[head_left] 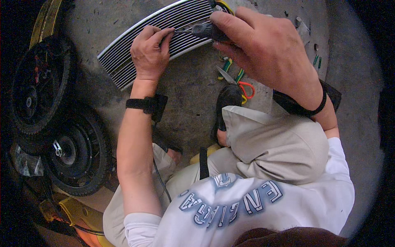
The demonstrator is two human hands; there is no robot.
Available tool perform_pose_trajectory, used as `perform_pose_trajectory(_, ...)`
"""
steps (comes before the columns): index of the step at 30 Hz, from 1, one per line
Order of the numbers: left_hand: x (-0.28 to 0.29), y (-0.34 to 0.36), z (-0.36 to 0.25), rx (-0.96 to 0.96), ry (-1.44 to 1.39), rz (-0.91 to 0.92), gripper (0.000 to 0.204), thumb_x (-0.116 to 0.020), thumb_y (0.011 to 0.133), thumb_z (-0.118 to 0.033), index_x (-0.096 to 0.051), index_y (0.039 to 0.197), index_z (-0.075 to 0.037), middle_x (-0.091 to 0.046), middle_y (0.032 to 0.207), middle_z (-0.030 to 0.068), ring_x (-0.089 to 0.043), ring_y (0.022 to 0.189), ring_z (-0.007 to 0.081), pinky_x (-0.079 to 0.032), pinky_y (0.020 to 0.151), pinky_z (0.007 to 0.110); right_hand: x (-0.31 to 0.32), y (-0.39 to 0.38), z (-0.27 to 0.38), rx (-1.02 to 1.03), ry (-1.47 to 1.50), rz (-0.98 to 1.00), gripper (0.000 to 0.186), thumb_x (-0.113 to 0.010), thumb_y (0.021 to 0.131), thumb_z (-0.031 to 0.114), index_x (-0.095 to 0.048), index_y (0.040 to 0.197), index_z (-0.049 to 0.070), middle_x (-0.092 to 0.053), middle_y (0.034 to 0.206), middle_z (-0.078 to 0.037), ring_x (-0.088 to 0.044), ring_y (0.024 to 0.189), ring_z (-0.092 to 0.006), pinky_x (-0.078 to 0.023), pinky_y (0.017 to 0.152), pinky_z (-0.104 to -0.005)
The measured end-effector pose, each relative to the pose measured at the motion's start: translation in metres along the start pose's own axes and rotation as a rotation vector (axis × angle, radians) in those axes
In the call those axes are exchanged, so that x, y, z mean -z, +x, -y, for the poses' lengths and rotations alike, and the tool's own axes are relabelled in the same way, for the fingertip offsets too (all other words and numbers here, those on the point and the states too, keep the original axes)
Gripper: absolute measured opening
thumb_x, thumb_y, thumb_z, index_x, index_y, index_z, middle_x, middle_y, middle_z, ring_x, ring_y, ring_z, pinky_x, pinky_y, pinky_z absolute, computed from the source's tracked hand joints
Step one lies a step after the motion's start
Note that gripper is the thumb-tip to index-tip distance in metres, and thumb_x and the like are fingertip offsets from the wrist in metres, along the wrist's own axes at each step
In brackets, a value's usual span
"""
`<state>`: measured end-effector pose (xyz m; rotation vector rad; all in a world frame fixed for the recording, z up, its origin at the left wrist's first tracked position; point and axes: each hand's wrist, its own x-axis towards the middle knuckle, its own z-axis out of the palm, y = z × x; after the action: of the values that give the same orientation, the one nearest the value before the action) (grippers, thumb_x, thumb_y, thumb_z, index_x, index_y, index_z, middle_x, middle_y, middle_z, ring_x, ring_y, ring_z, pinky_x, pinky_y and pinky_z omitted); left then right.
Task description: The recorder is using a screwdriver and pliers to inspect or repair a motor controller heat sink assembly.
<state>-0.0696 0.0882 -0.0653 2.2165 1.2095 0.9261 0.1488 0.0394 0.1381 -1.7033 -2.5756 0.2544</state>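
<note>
My right hand (267, 47) grips the dark handle of a screwdriver (204, 31), its thin shaft pointing left. The fingers of my left hand (150, 51) are pinched together at the screwdriver's tip; whatever small thing they hold there is hidden. Beneath both hands a curved, ribbed metal panel (123, 61) with a pale rim lies on the floor. Coloured wires (224, 5) come out at its far right end, partly covered by my right hand.
Scissors (247, 89) with orange handles lie by my shoe (228, 99), beside green-and-yellow pieces. Two black-tyred wheels (76, 154) rest at the left, with a yellowish ribbed panel (44, 20) beyond them. Small scraps (317, 61) are scattered at the far right.
</note>
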Motion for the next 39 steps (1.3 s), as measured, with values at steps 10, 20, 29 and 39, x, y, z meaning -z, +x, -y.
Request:
perform_pose_trajectory(10,-0.004,0.001,0.000,-0.013,0.035,-0.038,0.005,-0.079,0.085,-0.017,-0.079,0.090,-0.015,-0.062,0.079,0.0023,-0.064,0.073,0.0246,-0.049,0.065,0.038,-0.001,0.000,0.001,0.005,0.102,-0.044,0.021,-0.071,0.089,0.023,-0.061,0.106,0.014,-0.067,0.087,-0.010,-0.070,0.076,-0.0362,-0.055,0.060,-0.0474)
perform_pose_trajectory(20,-0.002,0.001,0.005,-0.019,-0.001,-0.013,0.008,-0.080,0.085,-0.020,-0.079,0.092,-0.015,-0.064,0.081,0.0025,-0.065,0.073,0.0248,-0.050,0.064,0.038,-0.012,-0.003,-0.005,-0.012,0.124,-0.045,0.023,-0.072,0.090,0.024,-0.061,0.107,0.014,-0.066,0.089,-0.009,-0.070,0.079,-0.0361,-0.056,0.062,-0.0475)
perform_pose_trajectory(29,0.001,0.003,0.004,0.006,0.003,0.029,0.009,-0.079,0.087,-0.019,-0.079,0.095,-0.015,-0.065,0.083,0.0026,-0.066,0.075,0.0247,-0.052,0.066,0.037,-0.014,-0.006,-0.011,-0.020,0.137,-0.060,0.031,-0.074,0.089,0.026,-0.063,0.117,0.017,-0.067,0.093,-0.009,-0.070,0.080,-0.0347,-0.056,0.064,-0.0455)
perform_pose_trajectory(39,0.006,0.005,0.000,0.029,0.015,0.050,0.009,-0.079,0.087,-0.018,-0.080,0.096,-0.015,-0.065,0.083,0.0033,-0.067,0.076,0.0246,-0.052,0.067,0.037,0.019,0.001,-0.004,-0.039,0.216,0.120,0.034,-0.075,0.087,0.014,-0.062,0.119,0.006,-0.063,0.090,-0.013,-0.068,0.074,-0.0300,-0.054,0.062,-0.0409)
